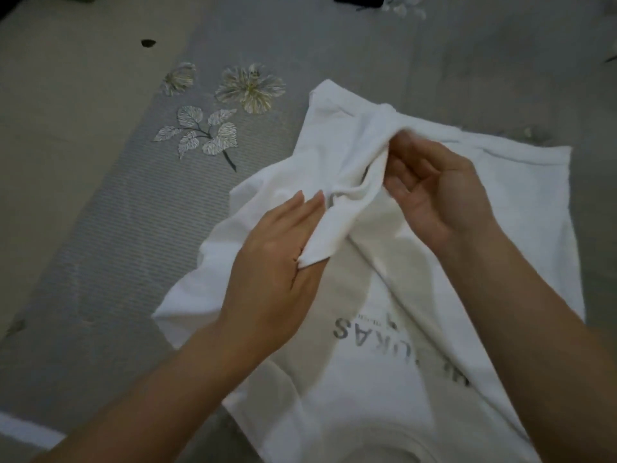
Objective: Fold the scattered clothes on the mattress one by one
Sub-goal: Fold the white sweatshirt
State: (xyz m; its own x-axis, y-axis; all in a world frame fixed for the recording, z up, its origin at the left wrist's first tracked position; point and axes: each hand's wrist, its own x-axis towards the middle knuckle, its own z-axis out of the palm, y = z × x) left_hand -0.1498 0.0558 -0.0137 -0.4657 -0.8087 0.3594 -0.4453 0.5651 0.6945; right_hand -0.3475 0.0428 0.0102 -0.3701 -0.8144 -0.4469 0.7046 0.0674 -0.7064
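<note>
Item: white T-shirt [367,396], grey print, on mattress [100,228] beneath hands; right hand [434,198] fingers curled, gripping bunched fabric; left hand [277,259] apparently pinching fold edge, thumb hidden

You are in a home, most likely a bedroom. Under you lies a mattress [100,228] covered in grey ribbed cloth, printed with pale flowers [250,86] and a sprig of leaves [200,135], the sort of bedding a household uses. A white T-shirt [384,379] with grey lettering is spread on it, ordinary family laundry. A dark object [359,0] sits at the far edge, too cut off to identify. The light around you is dim and soft.
</note>
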